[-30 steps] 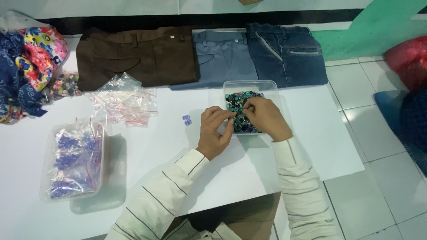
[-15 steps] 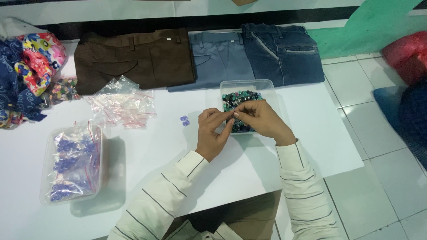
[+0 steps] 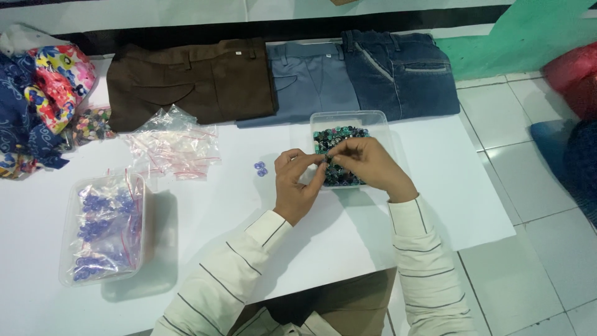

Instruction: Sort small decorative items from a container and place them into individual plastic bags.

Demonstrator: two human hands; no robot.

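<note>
Clear tub [image 3: 379, 118] half behind hands [image 3: 367, 165]

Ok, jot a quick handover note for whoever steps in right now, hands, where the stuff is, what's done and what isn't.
Left hand: fingertips pinched at the tray's near left edge; what it grips is too small to tell.
Right hand: over the clear tray of dark mixed buttons, fingertips meeting the left's.
Two blue buttons lie loose on the white table.
Done: tub of bagged blue buttons, far left.
Left: empty zip bags piled, tray well filled.
</note>
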